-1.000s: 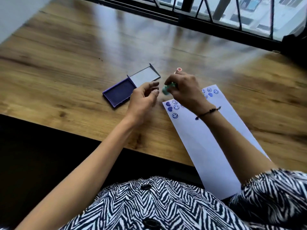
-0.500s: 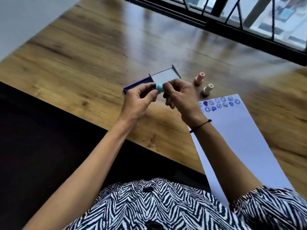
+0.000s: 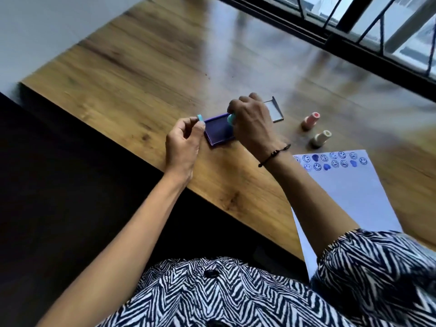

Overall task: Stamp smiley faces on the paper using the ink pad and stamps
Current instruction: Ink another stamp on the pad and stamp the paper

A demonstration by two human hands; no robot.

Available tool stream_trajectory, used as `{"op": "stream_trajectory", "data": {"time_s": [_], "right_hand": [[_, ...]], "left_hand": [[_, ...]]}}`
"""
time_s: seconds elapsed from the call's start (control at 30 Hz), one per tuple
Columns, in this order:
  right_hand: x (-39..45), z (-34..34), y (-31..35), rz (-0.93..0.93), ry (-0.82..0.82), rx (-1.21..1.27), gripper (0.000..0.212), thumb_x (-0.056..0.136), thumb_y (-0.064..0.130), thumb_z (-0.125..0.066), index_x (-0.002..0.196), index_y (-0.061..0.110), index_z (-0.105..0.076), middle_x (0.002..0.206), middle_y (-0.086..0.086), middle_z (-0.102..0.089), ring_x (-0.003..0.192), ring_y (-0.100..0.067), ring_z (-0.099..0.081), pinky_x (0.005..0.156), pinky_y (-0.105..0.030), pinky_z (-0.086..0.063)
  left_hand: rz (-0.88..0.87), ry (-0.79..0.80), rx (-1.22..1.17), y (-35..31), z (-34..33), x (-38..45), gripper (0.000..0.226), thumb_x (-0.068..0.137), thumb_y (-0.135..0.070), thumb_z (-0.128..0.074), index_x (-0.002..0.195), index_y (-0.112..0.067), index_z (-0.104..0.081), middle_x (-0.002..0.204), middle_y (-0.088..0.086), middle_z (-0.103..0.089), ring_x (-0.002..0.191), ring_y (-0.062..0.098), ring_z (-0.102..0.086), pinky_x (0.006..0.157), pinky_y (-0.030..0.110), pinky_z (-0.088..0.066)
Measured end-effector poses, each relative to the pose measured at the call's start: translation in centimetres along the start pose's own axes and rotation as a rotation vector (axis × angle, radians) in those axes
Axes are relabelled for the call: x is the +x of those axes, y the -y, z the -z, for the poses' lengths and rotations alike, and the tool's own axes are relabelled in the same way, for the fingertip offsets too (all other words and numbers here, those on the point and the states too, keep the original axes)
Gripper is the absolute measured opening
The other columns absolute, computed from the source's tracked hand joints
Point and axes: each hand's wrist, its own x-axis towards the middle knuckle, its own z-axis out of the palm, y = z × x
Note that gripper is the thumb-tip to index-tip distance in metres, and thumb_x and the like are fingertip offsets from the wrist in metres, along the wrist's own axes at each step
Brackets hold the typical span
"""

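Note:
My right hand [image 3: 252, 123] grips a teal stamp [image 3: 231, 119] and holds it down over the purple ink pad [image 3: 218, 133], whose open lid [image 3: 274, 110] lies behind the hand. Just left of the pad, my left hand [image 3: 182, 147] pinches the stamp's small teal cap [image 3: 200, 118] between thumb and fingertips. The white paper [image 3: 349, 192] lies to the right, with two rows of blue smiley and heart prints along its far edge. Whether the stamp touches the ink is hidden by my fingers.
A pink stamp [image 3: 311, 120] and a beige stamp [image 3: 320, 138] stand on the wooden table [image 3: 146, 74] between the pad and the paper. The table's near edge runs diagonally under my forearms. A black window frame [image 3: 354, 41] borders the far side.
The cap came off the teal stamp and stayed in my left hand, which moved left. My right hand carried the stamp down onto the ink pad. The view swung left.

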Motion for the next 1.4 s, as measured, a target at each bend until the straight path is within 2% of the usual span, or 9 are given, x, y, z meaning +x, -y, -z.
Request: {"op": "stream_trajectory", "data": {"time_s": [0.2, 0.37, 0.47, 0.63, 0.93, 1.07, 1.2, 1.3, 1.4], "right_hand": [[0.4, -1.1, 0.4, 0.054, 0.061, -0.102, 0.018, 0.077, -0.006, -0.044, 0.088, -0.002, -0.057, 0.1, -0.022, -0.062, 0.097, -0.036, -0.051, 0.069, -0.04, -0.041], [1.1, -0.9, -1.1, 0.023, 0.052, -0.062, 0.017, 0.076, -0.002, -0.048, 0.088, -0.001, -0.061, 0.097, -0.021, -0.062, 0.097, -0.036, -0.053, 0.065, -0.038, -0.041], [0.7, -1.3, -1.1, -0.012, 0.04, -0.034, 0.018, 0.075, -0.004, -0.048, 0.089, 0.0, -0.059, 0.1, -0.02, -0.06, 0.097, -0.037, -0.052, 0.064, -0.037, -0.038], [1.2, -0.6, -1.2, -0.021, 0.071, 0.005, 0.018, 0.074, -0.004, -0.049, 0.087, 0.0, -0.06, 0.098, -0.02, -0.06, 0.089, -0.04, -0.054, 0.061, -0.034, -0.032], [1.1, -0.6, -0.2, -0.04, 0.126, 0.006, 0.021, 0.076, -0.004, -0.049, 0.092, 0.001, -0.061, 0.104, -0.02, -0.059, 0.09, -0.04, -0.056, 0.063, -0.036, -0.04], [1.0, -0.3, 0.4, -0.066, 0.14, 0.059, 0.022, 0.077, -0.003, -0.049, 0.094, 0.001, -0.062, 0.106, -0.018, -0.059, 0.094, -0.039, -0.056, 0.065, -0.035, -0.039], [-1.0, 2.0, -1.8, -0.27, -0.075, 0.365, 0.019, 0.074, 0.002, -0.059, 0.088, 0.009, -0.07, 0.094, -0.011, -0.069, 0.092, -0.026, -0.062, 0.074, -0.027, -0.041], [-6.2, 4.2, -5.1, -0.505, -0.237, 0.555, 0.017, 0.072, 0.005, -0.067, 0.088, 0.009, -0.071, 0.074, 0.003, -0.064, 0.073, -0.003, -0.062, 0.071, -0.015, -0.044], [-10.7, 5.6, -7.5, -0.657, -0.194, 0.647, 0.016, 0.076, 0.002, -0.065, 0.091, 0.005, -0.069, 0.083, -0.012, -0.066, 0.077, -0.016, -0.058, 0.077, -0.037, -0.049]], "left_hand": [[-0.001, -0.003, 0.116, 0.6, -0.2, -0.4, 0.013, 0.073, -0.03, -0.06, 0.084, -0.021, -0.062, 0.082, 0.005, -0.064, 0.074, 0.017, -0.056, 0.079, 0.038, -0.047], [-0.088, -0.019, 0.263, 0.9, -0.1, -0.6, 0.017, 0.074, -0.03, -0.059, 0.086, -0.018, -0.062, 0.074, -0.009, -0.063, 0.061, -0.01, -0.056, 0.064, 0.008, -0.045], [-0.139, -0.051, 0.311, 0.9, -0.2, -1.0, 0.017, 0.075, -0.026, -0.06, 0.086, -0.013, -0.064, 0.073, -0.005, -0.063, 0.06, -0.014, -0.056, 0.06, 0.003, -0.041], [-0.147, -0.063, 0.379, 0.8, -0.2, -1.0, 0.02, 0.074, -0.029, -0.058, 0.085, -0.014, -0.065, 0.073, -0.004, -0.063, 0.059, -0.011, -0.054, 0.061, 0.007, -0.042], [-0.172, -0.064, 0.417, 0.9, -0.3, -1.1, 0.011, 0.078, -0.019, -0.062, 0.087, -0.013, -0.064, 0.078, -0.002, -0.065, 0.06, -0.008, -0.056, 0.062, 0.005, -0.043], [-0.171, -0.059, 0.434, 0.6, -0.3, -1.2, 0.015, 0.078, -0.024, -0.06, 0.088, -0.013, -0.064, 0.08, -0.001, -0.065, 0.063, 0.001, -0.056, 0.066, 0.015, -0.047], [-0.212, -0.083, 0.409, 0.3, -1.0, -2.7, 0.027, 0.075, -0.033, -0.055, 0.093, -0.014, -0.06, 0.083, 0.001, -0.062, 0.066, 0.0, -0.054, 0.069, 0.021, -0.047], [-0.259, 0.202, 0.349, 0.1, -3.0, -5.1, 0.034, 0.074, -0.038, -0.046, 0.098, -0.016, -0.056, 0.09, 0.007, -0.062, 0.075, 0.006, -0.058, 0.075, 0.022, -0.047], [-0.315, 0.631, 0.478, 0.2, -6.3, -6.6, 0.052, 0.075, -0.042, -0.037, 0.104, -0.002, -0.053, 0.098, 0.021, -0.064, 0.089, 0.029, -0.061, 0.08, 0.034, -0.045]]}}
